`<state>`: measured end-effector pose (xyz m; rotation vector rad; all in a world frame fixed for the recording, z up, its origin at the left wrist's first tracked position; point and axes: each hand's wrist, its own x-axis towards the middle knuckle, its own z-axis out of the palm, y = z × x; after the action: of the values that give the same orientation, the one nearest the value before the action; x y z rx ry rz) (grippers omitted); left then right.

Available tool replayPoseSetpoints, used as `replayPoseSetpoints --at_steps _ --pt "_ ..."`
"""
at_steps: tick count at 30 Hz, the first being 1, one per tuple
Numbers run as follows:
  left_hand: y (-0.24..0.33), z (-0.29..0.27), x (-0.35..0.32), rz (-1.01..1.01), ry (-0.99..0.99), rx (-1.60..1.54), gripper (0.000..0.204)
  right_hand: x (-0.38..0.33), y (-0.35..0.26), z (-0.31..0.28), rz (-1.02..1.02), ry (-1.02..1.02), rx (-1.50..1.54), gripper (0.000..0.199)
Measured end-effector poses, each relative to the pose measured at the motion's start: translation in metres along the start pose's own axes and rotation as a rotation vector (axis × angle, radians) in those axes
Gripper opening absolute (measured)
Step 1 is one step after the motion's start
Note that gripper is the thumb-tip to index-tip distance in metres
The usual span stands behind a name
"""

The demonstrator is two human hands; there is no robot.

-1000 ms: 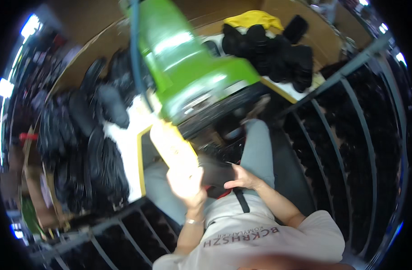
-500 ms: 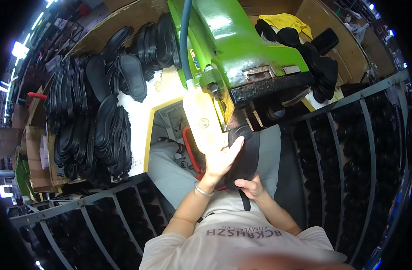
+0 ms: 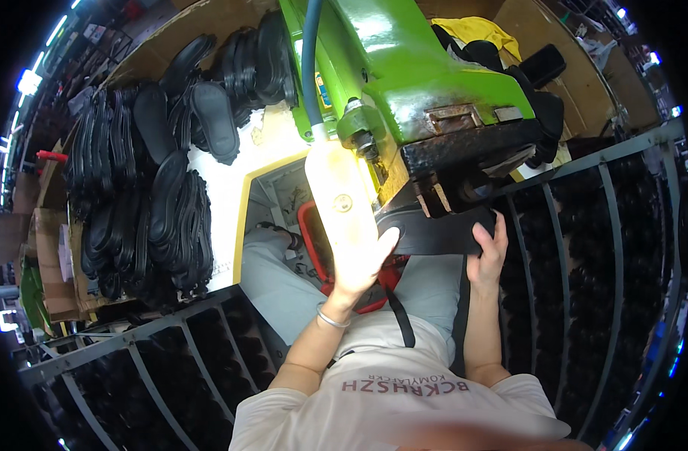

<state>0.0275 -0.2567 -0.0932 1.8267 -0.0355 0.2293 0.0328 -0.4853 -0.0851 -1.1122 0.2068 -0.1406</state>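
A black shoe sole (image 3: 438, 233) lies crosswise beneath the head of a green machine (image 3: 441, 90). My left hand (image 3: 362, 263) grips its left end, thumb on top, beside a brightly lit pale lamp housing (image 3: 340, 192). At the other end my right hand (image 3: 489, 252) closes on the sole with the thumb on its upper face and fingers at its edge. The middle of the sole touches or passes just under the dark metal parts of the machine; the exact contact is hidden.
Stacks of black soles (image 3: 182, 225) fill the white table (image 3: 227, 225) at left. More dark soles and a yellow cloth (image 3: 479, 36) sit behind the machine at right. Metal racks (image 3: 614, 195) flank me on both sides. A red container (image 3: 310, 233) is below, between my legs.
The sole has turned from upright lengthwise to crosswise under the machine head. My right hand has moved up and to the right with its end; my left hand keeps hold of the other.
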Motion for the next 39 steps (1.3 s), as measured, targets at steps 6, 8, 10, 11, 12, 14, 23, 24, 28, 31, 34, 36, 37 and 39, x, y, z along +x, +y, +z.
replayPoseSetpoints --at_steps 6,8,10,11,12,14,23,24,28,31,34,36,37,39 --pt "0.009 -0.042 0.000 -0.063 0.090 -0.494 0.025 0.019 0.001 0.041 0.038 -0.095 0.063 0.034" --pt "0.009 -0.059 -0.009 -0.161 0.076 -0.524 0.024 0.018 0.005 0.053 0.054 -0.156 0.050 0.032" --pt "0.006 -0.071 -0.020 -0.199 0.078 -0.524 0.026 0.014 0.005 0.066 0.040 -0.158 0.028 0.032" --pt "0.003 -0.074 -0.027 -0.203 0.075 -0.522 0.026 0.012 0.007 0.069 0.041 -0.156 0.028 0.033" --pt "-0.002 -0.077 -0.034 -0.254 0.081 -0.562 0.027 0.012 0.008 0.073 0.042 -0.150 0.028 0.033" --pt "-0.010 -0.083 -0.046 -0.318 0.075 -0.580 0.029 0.013 0.009 0.082 0.026 -0.268 -0.034 0.035" --pt "-0.001 -0.044 -0.007 -0.180 -0.305 -0.324 0.031 0.012 0.013 0.106 0.003 -0.419 -0.127 0.037" --pt "0.000 -0.033 0.004 -0.257 -0.276 -0.306 0.024 0.008 0.023 0.098 0.020 -0.350 -0.164 0.039" --pt "0.009 -0.004 0.009 -0.057 -0.008 -0.041 0.016 -0.034 0.035 0.061 0.102 -0.383 -0.238 0.047" --pt "0.002 0.002 -0.005 -0.093 0.075 -0.174 0.019 -0.081 0.041 0.025 0.461 -0.462 -0.239 0.036" --pt "0.005 0.001 -0.014 -0.007 0.064 0.075 0.025 -0.094 0.025 -0.007 0.391 -0.325 -0.230 0.025" --pt "0.017 0.003 -0.016 -0.117 0.050 -0.185 0.025 -0.083 0.007 -0.021 0.267 -0.236 -0.238 0.023" --pt "0.021 0.006 -0.015 -0.218 0.044 -0.447 0.025 -0.076 0.000 -0.025 0.196 -0.188 -0.236 0.023" --pt "0.020 0.010 -0.015 -0.228 0.013 -0.474 0.025 -0.056 -0.014 -0.016 0.094 -0.053 -0.217 0.026"
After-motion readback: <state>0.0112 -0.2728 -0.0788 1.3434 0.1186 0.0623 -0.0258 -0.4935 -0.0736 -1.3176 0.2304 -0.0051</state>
